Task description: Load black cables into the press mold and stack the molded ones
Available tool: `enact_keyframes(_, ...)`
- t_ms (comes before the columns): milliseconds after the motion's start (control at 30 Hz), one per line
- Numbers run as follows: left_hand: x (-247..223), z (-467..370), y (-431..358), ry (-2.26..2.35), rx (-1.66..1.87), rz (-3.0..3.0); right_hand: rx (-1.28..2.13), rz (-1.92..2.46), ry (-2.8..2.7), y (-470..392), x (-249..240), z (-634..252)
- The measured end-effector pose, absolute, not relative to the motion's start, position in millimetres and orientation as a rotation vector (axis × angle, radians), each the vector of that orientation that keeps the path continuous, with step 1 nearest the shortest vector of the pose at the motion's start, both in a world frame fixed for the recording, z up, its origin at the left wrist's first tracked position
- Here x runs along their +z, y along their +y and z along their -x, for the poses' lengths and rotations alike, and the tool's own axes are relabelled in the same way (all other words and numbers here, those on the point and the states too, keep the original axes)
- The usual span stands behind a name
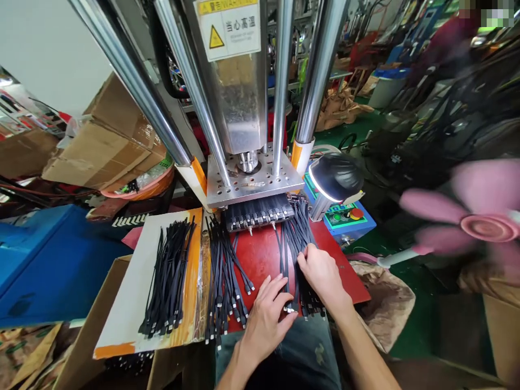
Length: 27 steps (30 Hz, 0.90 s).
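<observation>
My left hand is at the front edge of the red work board, its thumb and index finger curled around the plug ends of a few black cables. My right hand has its fingers closed on the cable bundle at the right of the board; its fingertips are partly hidden. Behind both hands, a black mould with a row of metal connectors sits under the steel press plate. Another spread of black cables lies left of my left hand.
A further cable pile lies on a white board at the left. Steel posts rise around the press. At the right are a lit lamp, a control box with a red button, and a pink fan.
</observation>
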<state>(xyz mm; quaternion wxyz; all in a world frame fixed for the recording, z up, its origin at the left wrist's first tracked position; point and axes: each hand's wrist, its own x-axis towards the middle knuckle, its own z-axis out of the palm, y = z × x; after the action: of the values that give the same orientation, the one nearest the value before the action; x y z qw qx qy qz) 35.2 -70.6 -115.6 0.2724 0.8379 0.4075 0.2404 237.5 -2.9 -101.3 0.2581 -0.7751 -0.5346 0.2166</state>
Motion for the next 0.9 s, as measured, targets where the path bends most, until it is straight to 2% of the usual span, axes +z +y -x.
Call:
enact_keyframes(500,-118.6,-32.3,-73.0,1.076,0.624,-2.238,1.193,1.427,-1.182,-32.0,-73.0,-237.0)
enact_keyframes(900,-119.7,-34.7,-76.5,1.089,0.641,-2.213,0.815,1.659,-1.201,3.4,-123.3,-286.1)
